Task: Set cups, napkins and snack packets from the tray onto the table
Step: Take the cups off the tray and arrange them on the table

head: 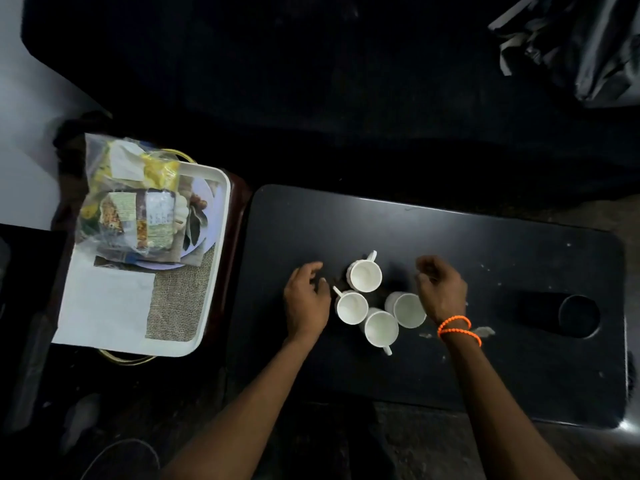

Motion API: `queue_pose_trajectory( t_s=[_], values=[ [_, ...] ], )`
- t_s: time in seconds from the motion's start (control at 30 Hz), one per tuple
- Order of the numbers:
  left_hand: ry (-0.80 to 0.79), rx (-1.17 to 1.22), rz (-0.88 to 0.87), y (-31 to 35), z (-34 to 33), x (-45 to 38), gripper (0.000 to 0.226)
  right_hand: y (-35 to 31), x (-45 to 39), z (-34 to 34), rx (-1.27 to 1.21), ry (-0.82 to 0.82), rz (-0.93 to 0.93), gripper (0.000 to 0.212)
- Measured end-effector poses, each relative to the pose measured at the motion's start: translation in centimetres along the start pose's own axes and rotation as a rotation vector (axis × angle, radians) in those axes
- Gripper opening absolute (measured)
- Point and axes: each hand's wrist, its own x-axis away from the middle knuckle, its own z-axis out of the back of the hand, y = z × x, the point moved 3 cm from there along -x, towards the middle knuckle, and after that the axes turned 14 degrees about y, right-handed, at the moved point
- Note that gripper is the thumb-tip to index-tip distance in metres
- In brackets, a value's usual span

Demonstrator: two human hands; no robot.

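Note:
Several white cups stand upright in a cluster on the black table (485,258): one at the back (364,276), one at the left (352,308), one in front (381,328), one at the right (408,310). My left hand (306,299) hovers just left of the cluster, fingers loosely curled, holding nothing. My right hand (440,289), with orange bead bracelets at the wrist, hangs over the right cup's edge, empty too. To the left sits the white tray (214,258) with snack packets (138,209) in clear plastic and a white napkin (104,306).
A burlap mat (180,303) and a plate (202,216) lie in the tray, which rests on a dark stand with gold handles. The table has a round cup-holder hole (579,317) at the right. A black plastic bag (588,46) lies far right at the back.

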Motion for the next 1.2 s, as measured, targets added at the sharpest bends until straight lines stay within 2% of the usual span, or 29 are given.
queue_pose_trajectory(
  t_s=[0.1,0.27,0.33,0.4,0.47,0.57,0.73,0.83,0.9,1.2],
  values=[
    [0.002,0.042,-0.022,0.4,0.4,3.8,0.03,1.9,0.8,1.6,0.008,-0.005,-0.049,0.032],
    [-0.213,0.032,-0.219,3.9,-2.8,8.5,0.035,4.1,2.6,2.1,0.072,-0.28,-0.048,0.062],
    [-0.335,-0.079,-0.347,5.3,-4.6,8.8,0.046,4.7,3.4,1.8,0.102,-0.365,0.032,0.073],
    [-0.517,-0.301,-0.487,5.9,-6.5,8.6,0.064,5.4,3.8,1.6,0.179,-0.395,0.099,0.084],
    [-0.676,-0.506,-0.583,6.0,-7.9,8.3,0.078,6.2,4.0,1.3,0.263,-0.378,0.143,0.089],
    [-0.767,-0.6,-0.645,6.4,-9.2,8.0,0.078,7.1,4.3,1.3,0.256,-0.29,0.189,0.086],
    [-0.84,-0.514,-0.661,7.4,-10.4,7.7,0.073,8.9,5.5,1.6,0.082,-0.118,0.108,0.07],
    [-0.931,-0.433,-0.596,7.9,-10.9,7.9,0.07,9.9,6.7,2.2,0.056,-0.02,0.077,0.064],
    [-0.979,-0.38,-0.556,8.2,-11.3,8.2,0.06,10.6,7.6,2.8,0.052,0.035,0.047,0.062],
    [-1.161,-0.457,-0.515,7.5,-13.4,11.5,0.053,13.7,11.7,4.3,0.071,0.165,-0.074,0.059]
  ],
)
